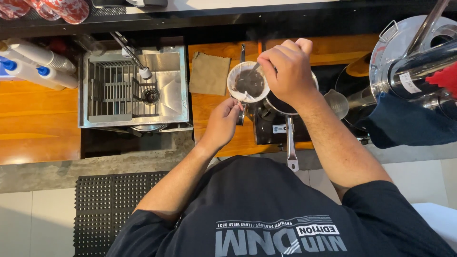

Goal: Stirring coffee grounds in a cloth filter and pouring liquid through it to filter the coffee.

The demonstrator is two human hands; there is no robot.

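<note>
A round white cloth strainer (247,82) holding dark wet grounds hangs over the wooden counter (209,107). My left hand (223,121) grips the strainer from below at its near edge. My right hand (288,69) is closed around a thin metal spoon handle whose tip dips into the dark grounds. Under my right hand sits a steel saucepan (288,138) with a long handle pointing toward me, resting on a small black stove.
A steel sink (166,81) with a rack and a tap lies to the left. A brown paper bag (209,73) lies flat beside the strainer. A large steel pot (409,57) and blue cloth stand at right. White bottles rest far left.
</note>
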